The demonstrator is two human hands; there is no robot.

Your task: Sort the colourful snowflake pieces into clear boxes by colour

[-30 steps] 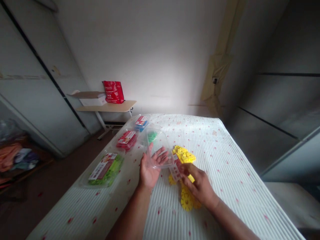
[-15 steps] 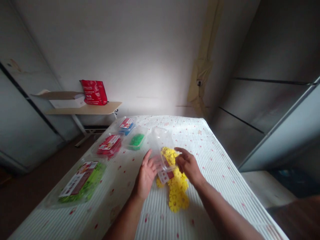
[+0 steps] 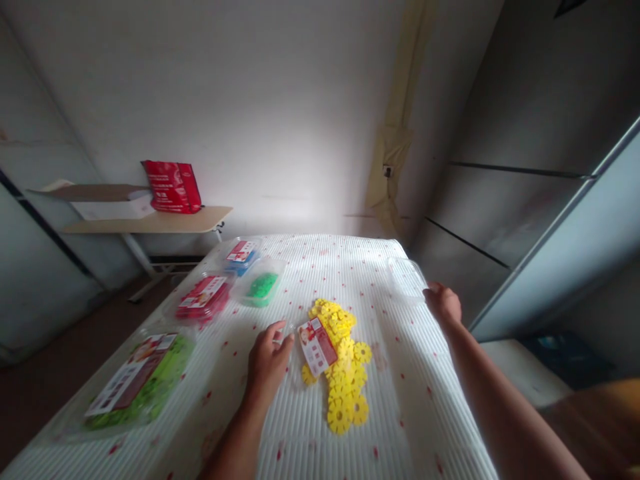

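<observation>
My right hand (image 3: 444,303) reaches out to the table's right side, fingers closed on the rim of a clear plastic container (image 3: 406,280) with nothing inside. My left hand (image 3: 269,353) has bent fingers and thumb at the left edge of a clear plastic lid, pinching it as far as I can make out. The lid bears a red and white label (image 3: 317,347) and lies partly over a pile of yellow flower-shaped plastic pieces (image 3: 345,373). These notched discs spread along the middle of the table.
On the left stand tubs of light green pieces (image 3: 160,390), red pieces (image 3: 210,300), blue pieces (image 3: 243,259) and an uncovered tub of green pieces (image 3: 264,285). Behind, a side table (image 3: 200,220) bears a red bag (image 3: 173,187) and a white box (image 3: 113,207).
My right hand has carried the clear container from above the yellow pieces to the right edge. The yellow pieces stay in a heap. My left hand has closed somewhat beside the lid.
</observation>
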